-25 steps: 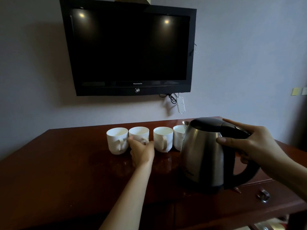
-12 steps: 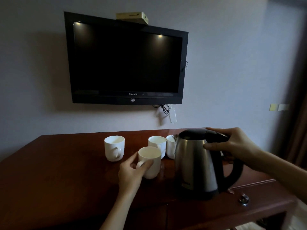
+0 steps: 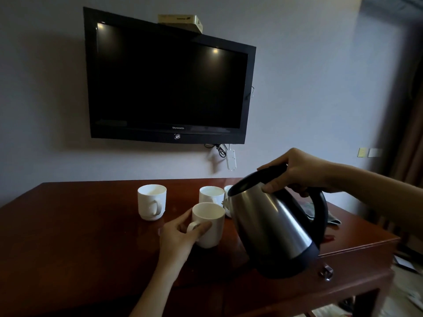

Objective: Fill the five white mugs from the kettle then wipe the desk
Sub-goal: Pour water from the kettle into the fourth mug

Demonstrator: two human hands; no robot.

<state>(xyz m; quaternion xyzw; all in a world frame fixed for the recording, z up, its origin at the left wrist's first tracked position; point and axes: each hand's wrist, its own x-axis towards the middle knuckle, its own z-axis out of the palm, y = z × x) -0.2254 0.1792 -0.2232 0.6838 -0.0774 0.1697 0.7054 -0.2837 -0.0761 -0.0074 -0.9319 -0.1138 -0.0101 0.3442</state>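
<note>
My left hand (image 3: 180,234) grips the handle of a white mug (image 3: 211,225) standing on the dark wooden desk (image 3: 80,236), forward of the other mugs. My right hand (image 3: 299,170) holds the black handle of the steel kettle (image 3: 272,227), which is lifted and tilted left, its spout just above the mug's right rim. No water stream shows. Behind stand a white mug at the left (image 3: 151,201), another in the middle (image 3: 211,195), and a third (image 3: 228,191) mostly hidden by the kettle. Any further mug is hidden.
A black television (image 3: 167,81) hangs on the wall above the desk, with a small box (image 3: 180,21) on top. A folded dark cloth (image 3: 320,213) lies on the desk behind the kettle. A drawer handle (image 3: 326,272) sits at the desk's front right.
The kettle has been lifted off the desk and tipped left toward the front mug. My left hand stays on that mug's handle, which was pulled forward out of the row a second ago.
</note>
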